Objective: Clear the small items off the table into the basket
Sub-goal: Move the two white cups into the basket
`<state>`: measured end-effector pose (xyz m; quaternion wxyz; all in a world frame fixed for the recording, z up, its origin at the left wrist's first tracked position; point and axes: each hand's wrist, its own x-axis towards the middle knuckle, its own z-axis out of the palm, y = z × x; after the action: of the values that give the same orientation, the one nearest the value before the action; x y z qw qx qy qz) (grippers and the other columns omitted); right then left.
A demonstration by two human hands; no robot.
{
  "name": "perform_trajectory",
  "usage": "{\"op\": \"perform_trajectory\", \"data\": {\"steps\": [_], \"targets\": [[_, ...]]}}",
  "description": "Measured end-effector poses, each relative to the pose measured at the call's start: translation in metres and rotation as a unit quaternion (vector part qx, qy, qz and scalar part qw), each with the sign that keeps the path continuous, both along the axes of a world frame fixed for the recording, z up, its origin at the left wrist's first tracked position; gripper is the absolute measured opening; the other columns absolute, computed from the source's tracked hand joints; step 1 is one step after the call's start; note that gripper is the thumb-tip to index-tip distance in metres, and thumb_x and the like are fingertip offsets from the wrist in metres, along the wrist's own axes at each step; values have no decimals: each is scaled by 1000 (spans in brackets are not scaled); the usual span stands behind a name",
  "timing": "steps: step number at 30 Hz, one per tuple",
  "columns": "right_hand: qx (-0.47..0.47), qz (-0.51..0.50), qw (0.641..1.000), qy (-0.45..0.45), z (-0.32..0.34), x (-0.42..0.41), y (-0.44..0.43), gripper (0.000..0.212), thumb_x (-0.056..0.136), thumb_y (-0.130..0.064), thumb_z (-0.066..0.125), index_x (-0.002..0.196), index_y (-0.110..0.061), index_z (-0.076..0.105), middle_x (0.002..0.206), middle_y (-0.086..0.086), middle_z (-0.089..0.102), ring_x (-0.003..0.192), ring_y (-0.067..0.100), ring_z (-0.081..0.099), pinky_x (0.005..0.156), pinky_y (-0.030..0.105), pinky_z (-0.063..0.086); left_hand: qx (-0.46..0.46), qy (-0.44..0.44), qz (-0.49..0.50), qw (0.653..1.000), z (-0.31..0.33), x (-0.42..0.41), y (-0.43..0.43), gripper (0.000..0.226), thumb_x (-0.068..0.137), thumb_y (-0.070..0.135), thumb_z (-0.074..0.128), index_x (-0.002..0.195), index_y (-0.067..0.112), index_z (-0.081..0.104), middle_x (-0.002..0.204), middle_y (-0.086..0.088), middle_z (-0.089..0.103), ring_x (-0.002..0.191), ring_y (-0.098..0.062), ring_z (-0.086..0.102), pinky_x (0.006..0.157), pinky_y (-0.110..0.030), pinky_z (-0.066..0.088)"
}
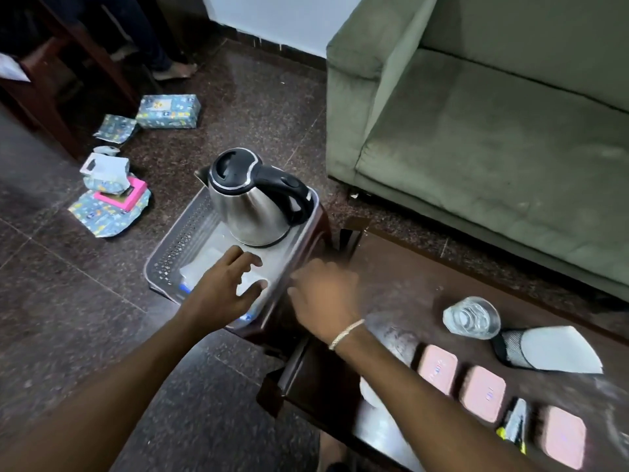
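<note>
A grey perforated basket (177, 247) sits on a dark stool left of the table (408, 284). A steel kettle (252, 202) stands in its far end. A pale flat packet (200, 267) lies on its floor. My left hand (224, 287) hovers over the basket's near end, fingers spread, holding nothing. My right hand (323, 294) is blurred at the basket's right rim, fingers curled; whether it grips anything is unclear. On the table lie three pink boxes (437, 367), (481, 393), (563, 436), a small dark and yellow item (514, 424), an upside-down glass (471, 316) and a mesh pouch with white paper (551, 349).
A green sofa (493, 131) stands behind the table. Wrapped parcels (168, 110) and torn wrapping paper with a pink box (109, 199) lie on the floor at left. Another person's foot (173, 71) is near dark furniture at the top left.
</note>
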<state>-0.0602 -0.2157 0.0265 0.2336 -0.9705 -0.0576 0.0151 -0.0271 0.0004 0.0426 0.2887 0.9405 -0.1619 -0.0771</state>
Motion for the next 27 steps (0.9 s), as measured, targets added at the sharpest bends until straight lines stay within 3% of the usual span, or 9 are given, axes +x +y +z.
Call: {"op": "perform_trajectory", "data": {"steps": [3,6,12,14,17,21,24,27], "targets": [[-2,-63,998,12,-1,-29,-69,25,87,-45,58,108,-35,67,103,-12,58,99,16,55,82,39,31,-32,1,-56,998,14,-18,-43,40,90,43,70,120,20,60,102,9,47,83,4,51,70,-7,39],[9,-124,992,36,-10,-77,-132,22,88,-41,61,108,-34,68,103,-12,59,100,18,58,83,39,32,-22,3,-138,990,7,-45,-92,46,89,41,76,125,17,60,108,6,49,86,-5,52,74,-15,39],[57,-222,970,82,-30,-183,-212,30,83,-32,55,108,-26,70,110,-5,64,105,25,64,88,45,48,6,75,-254,964,-37,-98,-168,62,88,54,71,135,17,55,119,3,49,98,-14,57,86,-26,46],[77,-232,966,87,-39,-215,-222,30,84,-32,56,110,-24,69,110,-4,64,101,25,65,87,47,52,29,90,-278,956,-51,-114,-187,66,85,53,73,137,18,53,123,4,49,106,-17,57,92,-27,45],[96,-239,961,105,-54,-255,-224,30,87,-33,63,114,-21,68,111,-4,63,102,21,64,90,38,52,82,117,-309,940,-75,-135,-207,79,81,59,72,145,22,46,132,5,46,114,-17,52,100,-32,45],[87,-218,962,143,-78,-284,-204,51,82,-43,64,127,-19,62,124,-2,59,110,22,58,98,35,48,178,133,-315,923,-99,-156,-215,97,74,63,74,154,27,33,153,-1,34,128,-28,48,102,-44,50],[57,-200,964,164,-94,-293,-190,68,77,-54,63,135,-20,57,132,1,57,112,25,55,100,38,49,220,139,-299,918,-107,-167,-217,94,76,56,76,154,32,30,161,-4,22,132,-33,44,103,-48,51],[26,-175,968,181,-104,-297,-180,75,74,-56,67,140,-25,49,137,1,55,116,26,55,97,41,52,218,150,-278,923,-113,-173,-219,85,80,44,79,152,34,34,159,-6,23,129,-35,47,102,-47,52]]}}
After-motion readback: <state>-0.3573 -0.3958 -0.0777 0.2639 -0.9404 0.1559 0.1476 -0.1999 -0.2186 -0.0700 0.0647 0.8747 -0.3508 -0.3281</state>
